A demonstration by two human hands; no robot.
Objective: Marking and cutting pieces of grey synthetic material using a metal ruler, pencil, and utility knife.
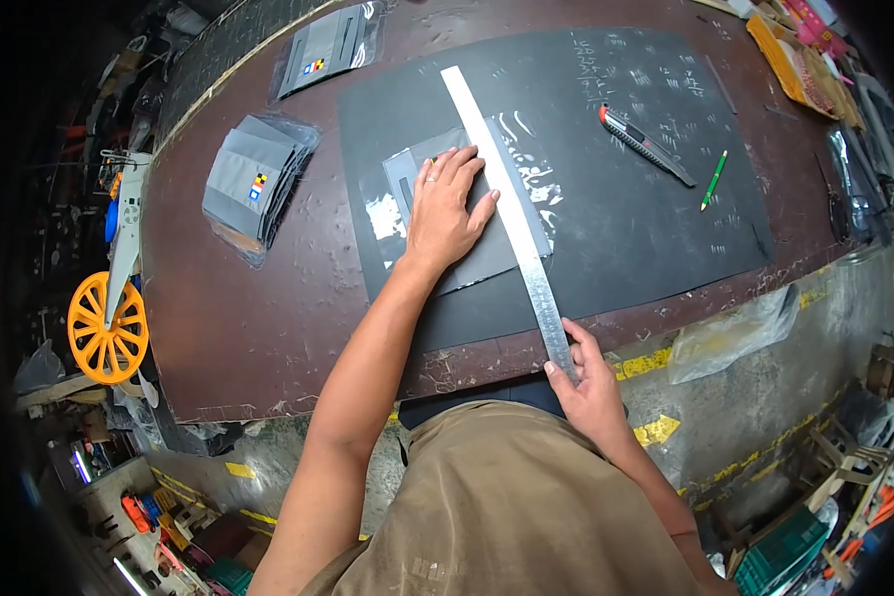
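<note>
Nearest to us, our right hand is closed on the near end of the long steel ruler, at the edge of the dark brown round table. The ruler runs away from us across the black cutting mat.

A little further, our left hand lies flat with spread fingers, pressing on a grey flat piece in a clear plastic sleeve, just beside the ruler's left edge. We judge the step to be lining up the ruler along this piece; the next move seems to call for a firm hold and a blade.

Right of the ruler lie a black and red utility knife and a green pencil, both untouched.

Further left, a stack of grey sleeved packs carries a small multicoloured square label. At the far edge, one more grey pack has the same kind of label.
</note>
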